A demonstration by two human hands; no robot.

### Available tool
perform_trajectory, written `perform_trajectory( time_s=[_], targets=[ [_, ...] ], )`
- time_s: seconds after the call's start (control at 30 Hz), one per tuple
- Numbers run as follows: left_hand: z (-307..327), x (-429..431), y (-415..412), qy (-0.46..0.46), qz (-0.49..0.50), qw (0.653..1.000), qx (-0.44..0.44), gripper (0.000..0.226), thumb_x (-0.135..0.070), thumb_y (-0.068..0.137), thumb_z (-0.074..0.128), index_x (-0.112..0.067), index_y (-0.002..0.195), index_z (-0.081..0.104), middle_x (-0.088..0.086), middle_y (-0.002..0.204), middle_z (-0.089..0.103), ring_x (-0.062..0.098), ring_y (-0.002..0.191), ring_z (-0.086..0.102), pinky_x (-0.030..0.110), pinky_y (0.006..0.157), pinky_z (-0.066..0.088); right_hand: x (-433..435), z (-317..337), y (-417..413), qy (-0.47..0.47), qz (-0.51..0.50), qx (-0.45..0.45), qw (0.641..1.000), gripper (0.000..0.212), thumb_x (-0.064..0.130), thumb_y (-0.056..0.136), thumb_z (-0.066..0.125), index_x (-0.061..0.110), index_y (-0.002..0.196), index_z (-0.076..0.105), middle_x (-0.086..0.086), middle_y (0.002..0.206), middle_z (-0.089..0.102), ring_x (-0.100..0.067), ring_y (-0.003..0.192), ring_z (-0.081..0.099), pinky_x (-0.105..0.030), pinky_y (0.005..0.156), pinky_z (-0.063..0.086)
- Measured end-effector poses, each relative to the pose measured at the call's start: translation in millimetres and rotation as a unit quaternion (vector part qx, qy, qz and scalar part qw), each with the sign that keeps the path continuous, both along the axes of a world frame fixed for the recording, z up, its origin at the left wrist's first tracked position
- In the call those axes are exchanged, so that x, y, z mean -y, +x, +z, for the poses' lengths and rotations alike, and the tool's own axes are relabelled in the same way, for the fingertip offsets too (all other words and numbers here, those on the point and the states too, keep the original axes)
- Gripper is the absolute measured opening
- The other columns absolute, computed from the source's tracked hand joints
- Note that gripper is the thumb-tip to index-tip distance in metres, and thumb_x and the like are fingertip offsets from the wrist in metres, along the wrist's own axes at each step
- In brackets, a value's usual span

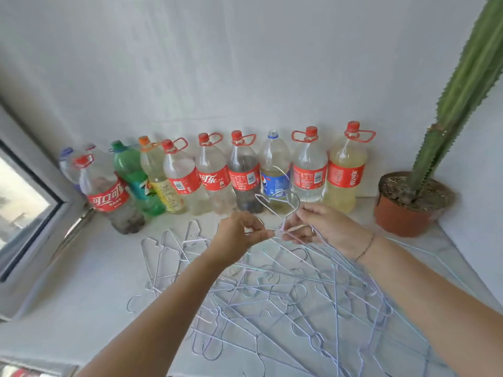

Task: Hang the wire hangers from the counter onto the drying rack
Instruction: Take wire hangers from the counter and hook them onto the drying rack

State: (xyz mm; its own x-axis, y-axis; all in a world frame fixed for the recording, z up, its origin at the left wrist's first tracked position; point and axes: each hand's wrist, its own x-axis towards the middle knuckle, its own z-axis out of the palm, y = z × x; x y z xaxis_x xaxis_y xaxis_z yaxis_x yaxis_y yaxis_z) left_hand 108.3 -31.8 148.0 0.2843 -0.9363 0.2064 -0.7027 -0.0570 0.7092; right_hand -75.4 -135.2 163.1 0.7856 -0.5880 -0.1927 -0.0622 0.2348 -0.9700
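Here the step in hand looked to be separating one wire hanger [283, 210] from the tangled heap of hangers [285, 289] spread over the white surface [81, 281] in the lower middle and lower right of the frame. The left hand [239, 238] was pinched shut, thumb and forefinger pressed together on thin wire just left of the frame's centre, while the right hand [324, 227] was closed loosely around the neck of the raised hanger, whose hook stood up in front of the row of plastic bottles [217, 172] along the back wall. The fingers [294, 232] of the right hand were curled with only a narrow gap, and several pale blue and lilac wires trailed from under that hand down toward the lower right; whether it gripped one hanger or a few I could not tell. To do this well, I judged the person would need to keep the pinch light, lift slowly, and watch that the hooks of neighbouring hangers slid free rather than dragging the whole pile up. Working one hook out at a time, with the left fingers steadying the snagged wire, seemed the safer way. The bottles stood close behind the hands, so a sudden tug might have knocked one over. The potted cactus [449, 104] at the right edge was near the right forearm and worth avoiding. No drying rack showed anywhere, and most of the hangers lay on the surface.
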Motion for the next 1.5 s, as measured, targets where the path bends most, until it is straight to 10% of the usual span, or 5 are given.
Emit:
perform_trajectory(
  time_s=[0.3, 0.53, 0.77, 1.2, 1.5],
  targets=[
    [0, -67, 4, -0.082, 0.354, 0.932, -0.013, 0.042, -0.038, 0.078, 0.071, -0.018, 0.113, 0.059, -0.008, 0.114, 0.048, 0.006, 0.104, 0.045, 0.023, 0.093, 0.038, -34, 11, 67, 0.153, 0.126, 0.064, 0.978, 0.026, 0.017, 0.099, 0.034, 0.006, 0.082, 0.051, -0.017, 0.104, 0.069, -0.029, 0.089, 0.070, -0.036, 0.079, 0.056],
    [4, -104, -64, -0.123, 0.304, 0.816, -0.476, 0.023, -0.025, 0.097, 0.047, -0.012, 0.101, 0.064, 0.007, 0.084, 0.067, 0.021, 0.079, 0.063, 0.031, 0.072, 0.053, -74, 2, 82, 0.141, 0.241, 0.066, 0.958, 0.030, 0.020, 0.099, 0.034, 0.009, 0.076, 0.049, -0.015, 0.120, 0.065, -0.027, 0.099, 0.066, -0.036, 0.080, 0.055],
    [27, -169, -91, -0.175, 0.380, 0.786, -0.455, 0.021, -0.006, 0.093, 0.052, -0.014, 0.109, 0.062, 0.006, 0.081, 0.069, 0.019, 0.060, 0.065, 0.024, 0.057, 0.053, -128, 28, 82, 0.095, 0.341, 0.063, 0.933, 0.029, 0.016, 0.099, 0.035, 0.006, 0.080, 0.052, -0.022, 0.112, 0.064, -0.028, 0.101, 0.063, -0.043, 0.093, 0.050],
    [78, -401, -169, -0.327, 0.559, 0.663, -0.375, 0.023, -0.003, 0.092, 0.053, 0.004, 0.113, 0.053, 0.009, 0.092, 0.074, 0.010, 0.052, 0.058, 0.019, 0.050, 0.046, -336, 88, 68, -0.005, 0.540, 0.085, 0.837, 0.024, 0.016, 0.096, 0.044, 0.001, 0.091, 0.063, -0.006, 0.066, 0.058, -0.013, 0.057, 0.049, -0.022, 0.056, 0.041],
    [96, -623, -315, -0.458, 0.636, 0.534, -0.317, 0.021, -0.002, 0.095, 0.044, -0.011, 0.110, 0.055, 0.007, 0.064, 0.070, 0.011, 0.046, 0.059, 0.018, 0.044, 0.048, -583, 90, -25, 0.034, 0.666, 0.091, 0.740, 0.024, 0.014, 0.096, 0.044, 0.000, 0.091, 0.063, -0.004, 0.060, 0.056, -0.011, 0.051, 0.047, -0.016, 0.047, 0.039]
  ],
)
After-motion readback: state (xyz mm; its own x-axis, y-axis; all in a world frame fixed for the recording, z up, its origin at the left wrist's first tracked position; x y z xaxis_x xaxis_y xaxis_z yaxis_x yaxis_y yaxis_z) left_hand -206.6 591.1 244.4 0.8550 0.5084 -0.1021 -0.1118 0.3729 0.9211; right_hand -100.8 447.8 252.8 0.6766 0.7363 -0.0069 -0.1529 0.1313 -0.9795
